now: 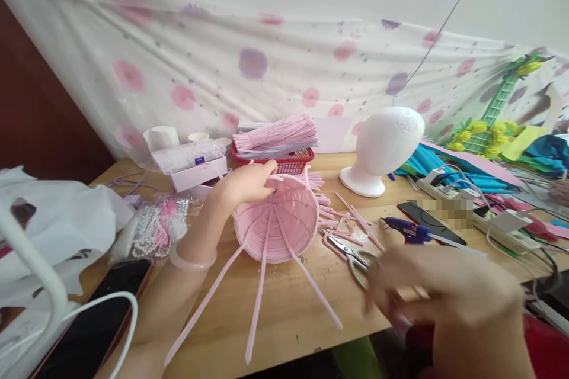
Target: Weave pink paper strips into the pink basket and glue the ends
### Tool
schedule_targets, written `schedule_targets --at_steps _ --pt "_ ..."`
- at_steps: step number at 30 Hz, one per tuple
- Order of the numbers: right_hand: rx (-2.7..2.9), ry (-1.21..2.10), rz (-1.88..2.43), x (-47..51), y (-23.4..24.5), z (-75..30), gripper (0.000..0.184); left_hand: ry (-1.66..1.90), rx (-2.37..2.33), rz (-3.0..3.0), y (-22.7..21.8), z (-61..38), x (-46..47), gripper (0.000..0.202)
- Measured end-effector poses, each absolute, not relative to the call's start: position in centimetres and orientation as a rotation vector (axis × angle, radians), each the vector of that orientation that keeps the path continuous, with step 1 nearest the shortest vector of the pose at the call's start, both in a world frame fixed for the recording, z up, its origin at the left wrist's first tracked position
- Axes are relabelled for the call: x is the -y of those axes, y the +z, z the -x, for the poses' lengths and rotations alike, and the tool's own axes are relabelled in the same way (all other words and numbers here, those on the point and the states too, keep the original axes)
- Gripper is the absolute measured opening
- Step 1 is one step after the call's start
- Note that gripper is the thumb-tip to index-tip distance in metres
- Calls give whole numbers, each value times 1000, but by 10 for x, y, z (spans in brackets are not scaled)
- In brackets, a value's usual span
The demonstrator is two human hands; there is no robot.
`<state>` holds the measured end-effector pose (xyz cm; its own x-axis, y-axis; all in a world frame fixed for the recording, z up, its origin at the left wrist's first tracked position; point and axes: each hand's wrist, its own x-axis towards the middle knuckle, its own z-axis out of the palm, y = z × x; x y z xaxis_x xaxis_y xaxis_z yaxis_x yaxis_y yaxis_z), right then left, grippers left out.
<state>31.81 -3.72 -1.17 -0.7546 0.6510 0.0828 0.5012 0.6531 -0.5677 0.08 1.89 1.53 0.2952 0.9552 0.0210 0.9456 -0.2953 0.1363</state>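
Note:
A pink bowl-shaped piece point(288, 225), built up from coiled pipe cleaners, is tilted with its hollow side toward me. My left hand point(249, 182) grips its upper rim, thumb and fingers closed on the edge. Several long pink pipe cleaners point(261, 302) stick out from it like spokes toward the table's front edge. My right hand point(444, 284) is smeared by motion at the front right, apart from the bowl; whether it holds anything is unclear. Nearest to it lie scissors point(354, 257) with open handles and a blue glue gun point(408, 230).
Short pink pipe cleaner pieces point(326, 213) lie behind the bowl. A white foam head point(386, 145) stands farther back, beside a red basket point(293, 164) of pipe cleaner bundles. Power strips point(507, 231) and cables run along the right. A phone point(118, 302) and bagged beads point(155, 228) lie left.

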Motion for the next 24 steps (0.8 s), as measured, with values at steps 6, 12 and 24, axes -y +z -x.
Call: schedule_targets --at_steps 6,12,24 --pt "2716 660 1209 24 -45 -277 50 151 -1669 -2455 22 -11 -33 30" --pt "2686 230 888 27 -81 -254 48 421 -1388 -2505 14 -23 -39 39" --pt "2669 142 725 9 -103 -248 22 515 -1443 -2508 8 -37 -36 41"
